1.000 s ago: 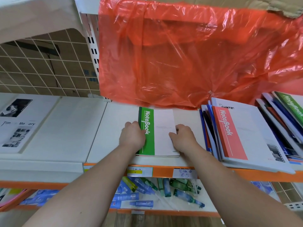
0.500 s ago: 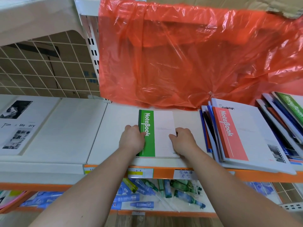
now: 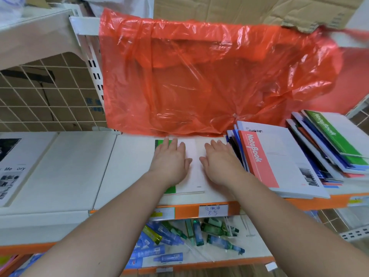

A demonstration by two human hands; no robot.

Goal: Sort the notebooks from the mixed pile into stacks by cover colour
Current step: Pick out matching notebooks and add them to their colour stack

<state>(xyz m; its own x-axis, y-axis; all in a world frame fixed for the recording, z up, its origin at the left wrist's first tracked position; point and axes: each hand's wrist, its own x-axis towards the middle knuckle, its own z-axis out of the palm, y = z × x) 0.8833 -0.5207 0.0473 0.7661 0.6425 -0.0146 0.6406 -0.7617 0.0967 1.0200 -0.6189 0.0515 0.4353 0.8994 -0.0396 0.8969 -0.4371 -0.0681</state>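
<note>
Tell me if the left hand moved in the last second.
Yes. The left hand slid toward the red bag, away from the shelf edge; its fingers now lie flat on the notebook.

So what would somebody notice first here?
The big red plastic sheet hanging at the back of the shelf. Below it, the left hand lies flat on a green notebook and the right hand at its edge, with a messy pile of notebooks to the right.

Left hand point(image 3: 169, 159) and right hand point(image 3: 222, 163) lie on 1 notebook point(image 3: 194, 177) on the shelf point(image 3: 129, 166); the pile point(image 3: 279, 156) lies just right.
</note>
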